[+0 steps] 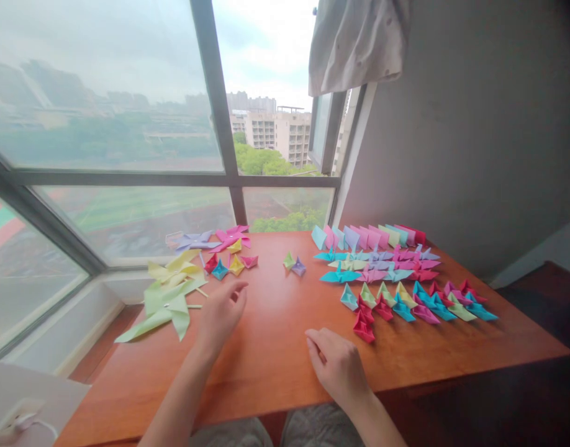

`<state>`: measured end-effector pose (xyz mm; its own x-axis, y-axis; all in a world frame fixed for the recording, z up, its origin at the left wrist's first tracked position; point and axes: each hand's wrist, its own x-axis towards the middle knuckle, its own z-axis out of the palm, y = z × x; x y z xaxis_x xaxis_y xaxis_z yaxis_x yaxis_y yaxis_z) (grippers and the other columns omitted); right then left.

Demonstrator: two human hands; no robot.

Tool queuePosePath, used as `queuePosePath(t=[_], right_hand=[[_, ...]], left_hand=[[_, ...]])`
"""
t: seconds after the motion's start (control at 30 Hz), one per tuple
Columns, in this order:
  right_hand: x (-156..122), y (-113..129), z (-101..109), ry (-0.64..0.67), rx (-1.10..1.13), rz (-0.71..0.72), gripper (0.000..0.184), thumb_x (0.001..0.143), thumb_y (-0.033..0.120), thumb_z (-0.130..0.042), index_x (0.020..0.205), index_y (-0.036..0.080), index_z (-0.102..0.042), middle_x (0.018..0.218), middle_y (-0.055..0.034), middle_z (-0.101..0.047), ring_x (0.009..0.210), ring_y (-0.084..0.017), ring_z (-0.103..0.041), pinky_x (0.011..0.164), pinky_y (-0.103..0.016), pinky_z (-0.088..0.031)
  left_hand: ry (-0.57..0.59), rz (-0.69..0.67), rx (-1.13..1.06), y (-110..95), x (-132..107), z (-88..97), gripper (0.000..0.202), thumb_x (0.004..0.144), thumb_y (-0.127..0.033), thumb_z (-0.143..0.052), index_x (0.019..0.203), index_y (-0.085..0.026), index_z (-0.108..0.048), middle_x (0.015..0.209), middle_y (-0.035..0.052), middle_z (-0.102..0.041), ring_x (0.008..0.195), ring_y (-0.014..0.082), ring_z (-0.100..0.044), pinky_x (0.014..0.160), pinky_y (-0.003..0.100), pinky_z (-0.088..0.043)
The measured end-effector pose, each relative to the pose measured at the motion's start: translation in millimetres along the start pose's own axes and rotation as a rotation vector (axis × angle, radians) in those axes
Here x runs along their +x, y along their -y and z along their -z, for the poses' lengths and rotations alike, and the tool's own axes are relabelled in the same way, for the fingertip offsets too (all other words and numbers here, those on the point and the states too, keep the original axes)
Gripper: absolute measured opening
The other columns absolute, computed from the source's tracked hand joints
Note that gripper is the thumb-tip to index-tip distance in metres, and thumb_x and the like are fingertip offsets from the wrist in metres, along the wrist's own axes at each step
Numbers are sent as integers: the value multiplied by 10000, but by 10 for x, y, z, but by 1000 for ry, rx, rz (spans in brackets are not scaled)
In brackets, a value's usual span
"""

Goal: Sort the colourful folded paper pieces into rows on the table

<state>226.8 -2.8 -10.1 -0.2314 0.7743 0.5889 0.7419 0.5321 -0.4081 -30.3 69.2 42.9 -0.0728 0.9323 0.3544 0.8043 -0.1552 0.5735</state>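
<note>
My left hand (224,309) hovers over the left part of the table, loosely curled, with thumb and index finger a little apart and nothing visible in it. Closest to it are paper pinwheels, a green one (168,310) and a yellow one (176,271), and small folded paper pieces, including a blue one (220,269) and a yellow one (237,266). Near the table's front edge is my right hand (338,365), its fingers bent loosely and its thumb slightly apart, holding nothing that shows. A red paper boat (363,327) lies beyond it.
Rows of paper boats (401,304), paper cranes (343,273) and standing folded papers (354,237) fill the table's (285,372) right side. Green and purple pieces (294,264) sit mid-table. Purple (192,241) and pink pinwheels (232,236) lie by the window.
</note>
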Motion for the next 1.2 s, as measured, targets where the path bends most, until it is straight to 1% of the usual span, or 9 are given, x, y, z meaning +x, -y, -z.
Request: queuePosePath(t=[0.1,0.23,0.33,0.47,0.63,0.77,0.87,1.03,1.2], right_hand=[[-12,-1,-13,40,-4,0,240,974,206,-414,976,198,-654,708,-24,-624,675,-139,-603,639,-245,-388],[-35,8,-18,72,-59,21,235,970,197,-413,963,202,-648,695,-19,-609,656,-142,-577,631,-259,-358],[-48,12,-30,82,-79,26,225,967,190,-417,951,204,-641,698,-15,-601,654,-148,-566,635,-269,-344],[-51,2,-47,69,-66,28,221,967,187,-416,958,203,-636,707,-14,-600,659,-149,-565,637,-273,-337],[-43,-5,-34,54,-61,37,212,965,181,-424,949,202,-635,700,-11,-596,654,-142,-564,629,-266,-332],[-23,17,-37,62,-96,63,195,950,164,-438,907,201,-624,686,-7,-581,640,-140,-547,618,-267,-325],[32,62,-83,103,-154,140,180,922,138,-454,848,199,-606,676,-10,-571,637,-145,-530,607,-278,-320],[168,118,-171,117,-157,269,164,898,143,-465,912,188,-621,691,-20,-583,643,-160,-535,595,-292,-350],[236,87,-159,-53,-69,106,236,950,177,-428,1094,175,-614,762,-39,-627,708,-162,-587,653,-278,-411]], left_hand=[[-119,82,320,200,252,168,271,882,-326,-486,1017,-208,-689,846,46,-730,753,210,-659,669,278,-453],[-44,169,559,352,444,222,317,888,-338,-486,1106,-209,-677,992,100,-739,852,270,-678,670,305,-456],[17,161,614,395,479,168,339,894,-348,-471,1121,-199,-676,1028,136,-730,864,296,-682,669,324,-460],[45,152,632,409,473,125,290,888,-301,-471,1025,-182,-697,977,141,-732,850,280,-683,663,305,-454],[22,152,636,367,444,220,246,890,-265,-453,909,-193,-688,936,114,-728,804,264,-679,619,288,-426],[-56,87,548,253,312,266,212,879,-270,-479,962,-216,-666,953,69,-719,815,232,-670,638,274,-430],[-78,1,332,119,112,154,182,855,-277,-511,928,-225,-669,827,25,-708,740,194,-659,637,257,-444],[-15,-89,-12,-117,-290,-168,179,863,-316,-515,893,-231,-671,734,-10,-684,623,157,-630,608,246,-477],[147,-230,-111,-266,-592,-310,167,886,-233,-497,916,-242,-661,829,11,-686,696,152,-643,644,232,-494]])
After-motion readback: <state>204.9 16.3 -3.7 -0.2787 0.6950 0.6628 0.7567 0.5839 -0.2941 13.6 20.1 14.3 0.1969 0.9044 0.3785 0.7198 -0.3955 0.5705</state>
